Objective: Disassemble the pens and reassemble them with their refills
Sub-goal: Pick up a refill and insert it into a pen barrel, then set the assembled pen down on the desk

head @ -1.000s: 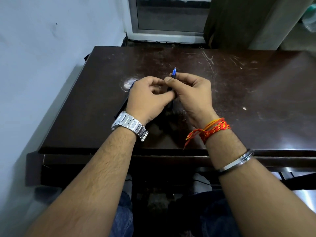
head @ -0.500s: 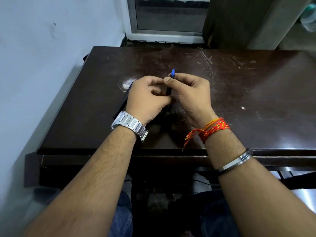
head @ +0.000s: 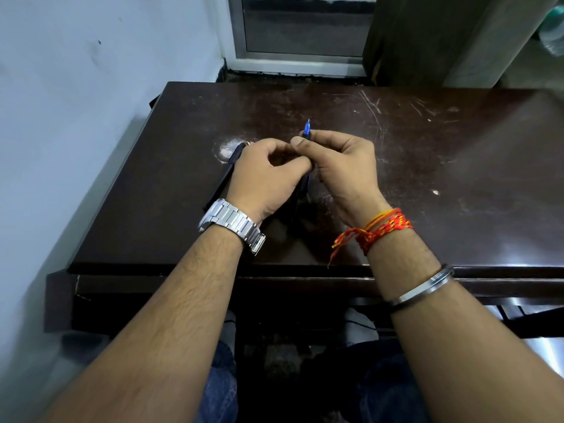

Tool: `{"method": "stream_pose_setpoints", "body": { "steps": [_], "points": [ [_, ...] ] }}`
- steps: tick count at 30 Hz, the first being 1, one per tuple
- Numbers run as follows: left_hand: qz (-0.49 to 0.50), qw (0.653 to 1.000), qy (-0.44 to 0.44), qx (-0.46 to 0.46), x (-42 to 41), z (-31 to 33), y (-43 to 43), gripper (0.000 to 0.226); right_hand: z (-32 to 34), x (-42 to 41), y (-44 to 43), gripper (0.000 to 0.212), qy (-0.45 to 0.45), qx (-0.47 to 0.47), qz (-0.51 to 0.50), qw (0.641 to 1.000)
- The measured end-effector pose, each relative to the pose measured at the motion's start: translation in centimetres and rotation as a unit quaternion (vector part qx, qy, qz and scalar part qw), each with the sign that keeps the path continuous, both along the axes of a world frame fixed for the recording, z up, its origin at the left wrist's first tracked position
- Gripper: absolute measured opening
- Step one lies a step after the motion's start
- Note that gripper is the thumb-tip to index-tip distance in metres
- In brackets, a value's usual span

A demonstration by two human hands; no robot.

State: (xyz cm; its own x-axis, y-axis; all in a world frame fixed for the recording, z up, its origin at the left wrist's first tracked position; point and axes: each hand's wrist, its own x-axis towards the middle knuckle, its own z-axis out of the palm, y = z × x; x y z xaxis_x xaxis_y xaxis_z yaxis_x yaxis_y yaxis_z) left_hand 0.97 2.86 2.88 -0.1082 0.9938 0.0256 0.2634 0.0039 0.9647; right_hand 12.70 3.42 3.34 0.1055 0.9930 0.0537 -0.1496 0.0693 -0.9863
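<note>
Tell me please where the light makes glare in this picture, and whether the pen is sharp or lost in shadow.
Head view: soft glare lies on the table near its right front edge; the tip of the blue pen is sharp above the right hand; its lower part sinks into shadow beside the left hand; the wide lens bends the table's edges.

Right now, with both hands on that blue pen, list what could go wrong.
The blue pen is pinched between the left hand and right hand over the dark table; a part pulled loose may drop and roll off the near edge. Its tip is exposed, so a slip could ink the fingers.
</note>
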Motion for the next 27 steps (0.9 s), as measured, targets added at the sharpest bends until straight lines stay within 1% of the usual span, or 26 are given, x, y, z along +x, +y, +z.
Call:
{"method": "stream_pose_setpoints", "body": {
  "steps": [4,6,9,11,13,14,15,17,18,19,21,23,25,27],
  "points": [
    [-0.037,0.999,0.005,-0.008,0.0,-0.3,0.0,0.017,-0.2,0.1,0.2,0.009,-0.003,-0.009,-0.011,1.0],
    [-0.035,0.999,0.011,0.002,-0.2,-0.4,0.1,0.012,-0.4,0.2,0.4,0.007,-0.021,-0.01,-0.021,1.0],
    [-0.022,0.999,0.032,0.017,-0.6,-0.4,0.3,0.011,-0.6,0.1,0.4,0.003,-0.018,-0.006,-0.008,1.0],
    [-0.001,0.999,0.036,0.026,-0.8,-0.5,0.5,0.014,-0.8,0.1,0.5,0.009,-0.039,-0.002,-0.01,0.999],
    [0.024,0.999,0.035,0.026,-1.0,-0.7,0.7,0.014,-0.9,0.3,0.8,0.027,-0.11,-0.009,-0.047,0.993],
    [0.034,0.999,0.034,0.021,-1.1,-0.8,0.9,0.014,-1.1,0.6,0.9,0.033,-0.172,-0.016,-0.066,0.983],
    [0.041,0.999,0.032,0.016,-1.2,-0.9,1.0,0.013,-1.3,0.9,1.0,0.032,-0.249,-0.019,-0.078,0.965],
    [0.049,0.998,0.028,0.004,-1.3,-1.0,1.1,0.013,-1.4,1.0,0.6,0.023,-0.394,-0.021,-0.061,0.917],
    [0.049,0.998,0.028,-0.003,-1.4,-1.1,1.1,0.013,-1.4,1.0,0.3,0.021,-0.433,-0.029,-0.039,0.9],
    [0.045,0.999,0.029,-0.011,-1.4,-1.2,1.1,0.016,-1.5,0.8,0.1,0.021,-0.452,-0.037,-0.019,0.891],
    [0.032,0.999,0.028,-0.028,-1.3,-1.2,1.1,0.023,-1.5,0.6,-0.1,0.018,-0.472,-0.045,-0.005,0.88],
    [0.016,0.999,0.028,-0.043,-1.2,-1.2,1.0,0.025,-1.4,0.6,-0.1,0.013,-0.474,-0.044,-0.022,0.879],
    [-0.001,0.998,0.032,-0.054,-1.2,-1.1,0.8,0.019,-1.1,0.6,-0.1,0.016,-0.445,-0.025,-0.072,0.892],
    [-0.029,0.997,0.038,-0.065,-1.1,-1.0,0.7,0.011,-0.7,0.7,0.0,0.017,-0.372,-0.016,-0.135,0.918]
  ]
}}
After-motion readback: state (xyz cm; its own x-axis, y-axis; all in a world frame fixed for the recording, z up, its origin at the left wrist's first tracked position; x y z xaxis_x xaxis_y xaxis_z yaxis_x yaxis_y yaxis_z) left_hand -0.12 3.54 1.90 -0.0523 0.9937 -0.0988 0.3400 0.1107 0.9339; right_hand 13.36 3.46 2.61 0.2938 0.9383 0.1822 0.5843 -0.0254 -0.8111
